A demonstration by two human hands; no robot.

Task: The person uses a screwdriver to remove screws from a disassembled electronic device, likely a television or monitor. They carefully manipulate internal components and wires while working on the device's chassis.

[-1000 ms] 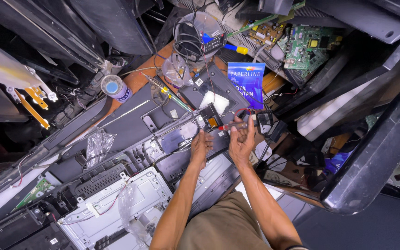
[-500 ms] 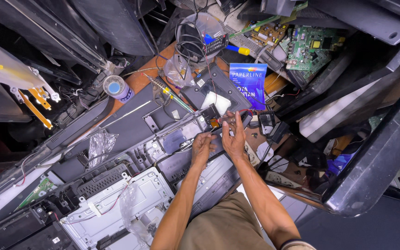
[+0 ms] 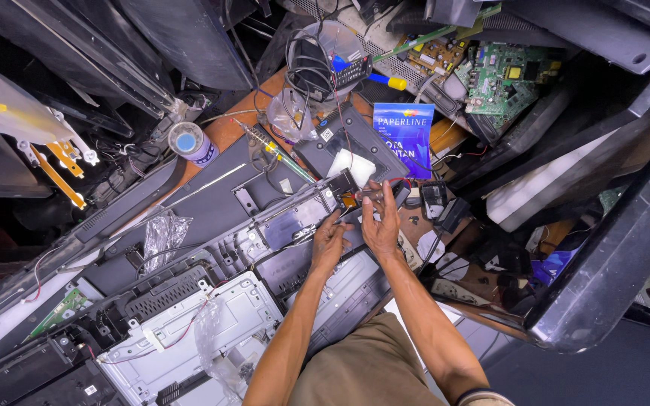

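While both hands meet over opened flat-screen chassis (image 3: 212, 316), left hand (image 3: 330, 242) curls fingers onto small black module with orange patch (image 3: 344, 194), steadying it; right hand (image 3: 380, 222) pinches thin tool (image 3: 370, 193) against it (tip hidden). Blue paper pack (image 3: 404, 135) lies just beyond.

Left hand (image 3: 330, 242): fingers curled, resting on the grey opened chassis (image 3: 295, 225). Right hand (image 3: 381, 225): fingertips pinched on a small dark part with an orange patch (image 3: 346, 197). Blue paper packet (image 3: 404, 135) just beyond it. Green circuit board (image 3: 502, 75) at upper right. Tape roll with blue core (image 3: 187, 141) on the brown counter (image 3: 227, 128). Coiled black cable (image 3: 314, 68) above. White metal panel (image 3: 212, 331) at lower left.
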